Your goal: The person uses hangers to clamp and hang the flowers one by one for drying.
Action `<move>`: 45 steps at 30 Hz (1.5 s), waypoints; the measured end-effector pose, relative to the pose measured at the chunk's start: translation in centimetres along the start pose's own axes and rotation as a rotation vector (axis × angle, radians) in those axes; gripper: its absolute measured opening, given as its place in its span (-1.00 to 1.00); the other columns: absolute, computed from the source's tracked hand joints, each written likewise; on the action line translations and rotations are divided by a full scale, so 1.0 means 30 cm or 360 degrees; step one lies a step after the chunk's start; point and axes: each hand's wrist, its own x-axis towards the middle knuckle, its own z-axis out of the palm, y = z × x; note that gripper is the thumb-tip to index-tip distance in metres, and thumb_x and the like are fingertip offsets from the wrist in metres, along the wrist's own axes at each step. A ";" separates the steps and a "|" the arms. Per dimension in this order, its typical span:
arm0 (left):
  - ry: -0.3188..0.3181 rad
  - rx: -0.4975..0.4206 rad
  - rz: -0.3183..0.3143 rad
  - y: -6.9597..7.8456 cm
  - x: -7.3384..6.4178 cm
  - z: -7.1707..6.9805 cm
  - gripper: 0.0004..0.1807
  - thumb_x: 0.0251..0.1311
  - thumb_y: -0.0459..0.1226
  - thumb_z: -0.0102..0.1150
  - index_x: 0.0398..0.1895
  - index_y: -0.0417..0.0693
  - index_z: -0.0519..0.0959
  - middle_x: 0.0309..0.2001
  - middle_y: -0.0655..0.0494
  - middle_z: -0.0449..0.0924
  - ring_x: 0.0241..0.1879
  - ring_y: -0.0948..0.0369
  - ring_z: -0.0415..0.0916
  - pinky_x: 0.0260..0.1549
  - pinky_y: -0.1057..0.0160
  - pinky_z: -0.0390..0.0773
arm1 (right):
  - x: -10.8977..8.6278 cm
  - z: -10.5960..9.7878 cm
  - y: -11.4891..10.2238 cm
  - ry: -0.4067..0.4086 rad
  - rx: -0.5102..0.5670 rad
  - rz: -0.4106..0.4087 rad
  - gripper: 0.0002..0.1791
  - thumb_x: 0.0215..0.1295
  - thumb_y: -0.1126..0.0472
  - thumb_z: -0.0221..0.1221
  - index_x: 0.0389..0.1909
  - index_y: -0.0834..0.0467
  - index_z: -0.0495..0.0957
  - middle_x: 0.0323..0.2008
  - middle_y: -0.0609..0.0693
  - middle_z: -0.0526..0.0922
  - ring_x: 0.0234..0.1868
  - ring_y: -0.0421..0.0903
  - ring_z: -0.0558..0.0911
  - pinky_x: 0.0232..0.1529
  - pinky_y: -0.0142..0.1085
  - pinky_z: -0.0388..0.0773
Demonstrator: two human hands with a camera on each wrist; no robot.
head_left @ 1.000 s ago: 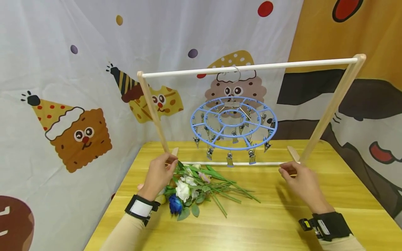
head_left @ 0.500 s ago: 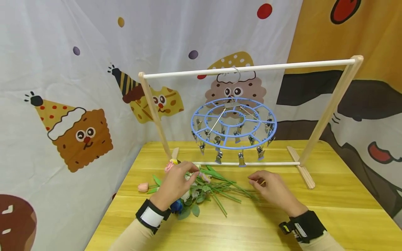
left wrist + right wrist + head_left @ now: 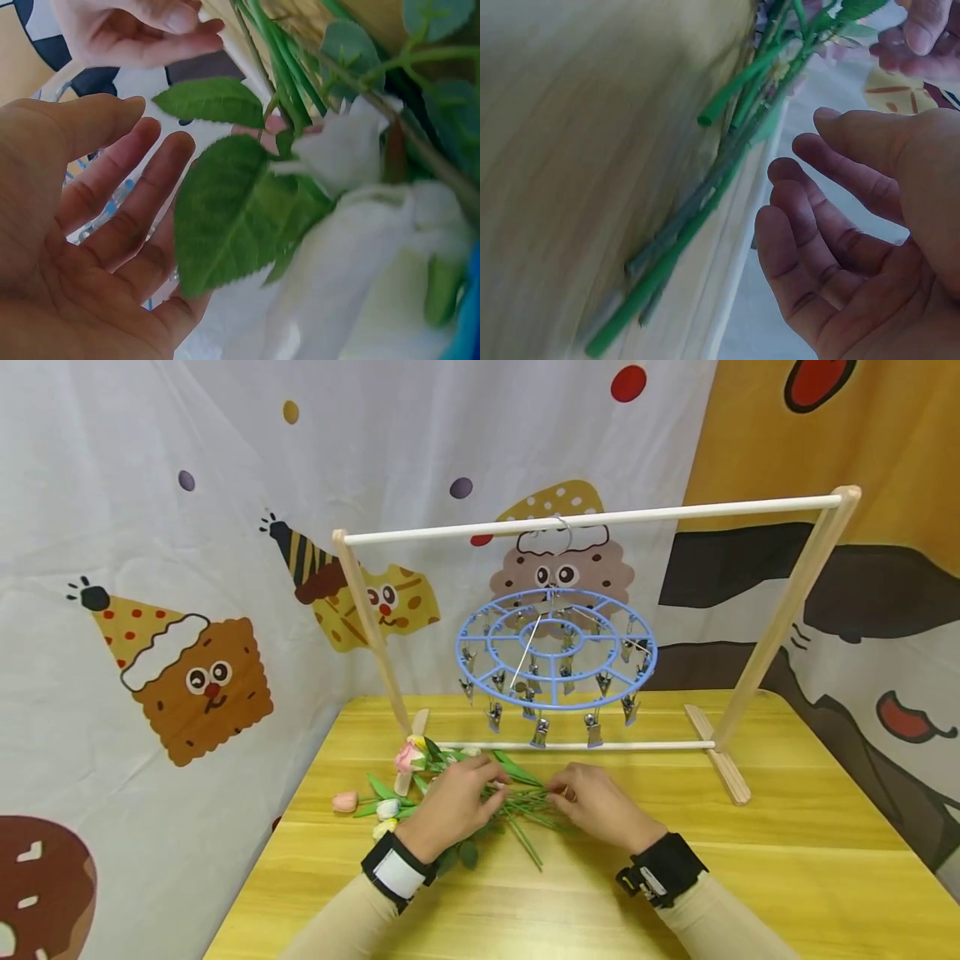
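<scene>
Between the left hand (image 3: 459, 802) and right hand (image 3: 600, 807) the stems (image 3: 724, 169) are green, left of the left hand the large bloom (image 3: 409, 757) is pink and the outermost tulip (image 3: 345, 802) peach, beyond both hands the clip rack (image 3: 552, 654) is blue and the backdrop (image 3: 420, 435) white with cartoon prints (image 3: 206, 693), and beneath them the tabletop (image 3: 787, 860) is streaked yellow.

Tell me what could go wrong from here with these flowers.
The stems cross and bunch together, so picking one could drag others along.
The peach tulip lies out at the far left and might be overlooked.
Clips dangle from the blue ring, so a raised stem could snag.
</scene>
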 end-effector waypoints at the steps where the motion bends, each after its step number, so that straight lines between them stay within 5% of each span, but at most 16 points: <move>1: 0.0004 0.0028 0.0009 0.002 0.003 0.005 -0.89 0.53 -0.23 0.59 0.01 0.01 0.87 -0.04 0.10 0.89 -0.08 0.11 0.90 -0.07 0.14 0.91 | 0.008 0.006 -0.002 -0.0021 0.0010 0.0006 -0.92 0.58 0.22 0.50 -0.03 0.08 0.93 -0.18 -0.13 0.83 -0.20 -0.29 0.71 -0.21 -0.38 0.73; 12: -0.0044 0.0296 0.0042 0.007 0.021 0.060 -0.81 0.50 -0.11 0.64 0.07 0.13 0.89 0.01 0.18 0.88 0.02 0.16 0.84 0.06 0.06 0.87 | 0.043 0.055 -0.019 -0.0150 0.0086 -0.0008 -0.95 0.52 0.29 0.54 -0.09 0.11 0.93 -0.24 -0.12 0.81 -0.23 -0.25 0.71 -0.22 -0.34 0.72; 24: -0.0088 0.0361 0.0081 0.001 0.026 0.060 -0.76 0.49 -0.06 0.65 0.09 0.13 0.90 0.03 0.18 0.90 0.08 0.13 0.84 0.13 -0.07 0.83 | 0.027 0.057 -0.020 -0.0040 0.0097 0.0048 -0.89 0.49 0.32 0.56 -0.23 0.05 0.86 -0.27 -0.14 0.74 -0.28 -0.32 0.66 -0.27 -0.41 0.67; 33: 0.0028 0.0363 0.0102 -0.035 0.030 -0.002 -0.75 0.44 -0.09 0.69 0.08 0.14 0.89 0.06 0.20 0.91 0.10 0.10 0.85 0.21 -0.08 0.85 | -0.019 0.009 -0.026 0.0116 0.0105 0.0009 -0.88 0.51 0.36 0.52 -0.18 0.06 0.86 -0.26 -0.17 0.73 -0.26 -0.35 0.64 -0.27 -0.41 0.66; 45: 0.0094 0.0358 0.0305 -0.036 0.031 -0.057 -0.86 0.42 -0.16 0.65 -0.02 0.21 0.94 -0.06 0.29 0.92 -0.01 0.20 0.83 0.04 0.12 0.76 | -0.092 -0.091 -0.078 0.0470 -0.0037 -0.0179 -0.80 0.36 0.37 0.64 -0.22 0.00 0.87 -0.25 -0.19 0.75 -0.23 -0.28 0.68 -0.23 -0.33 0.75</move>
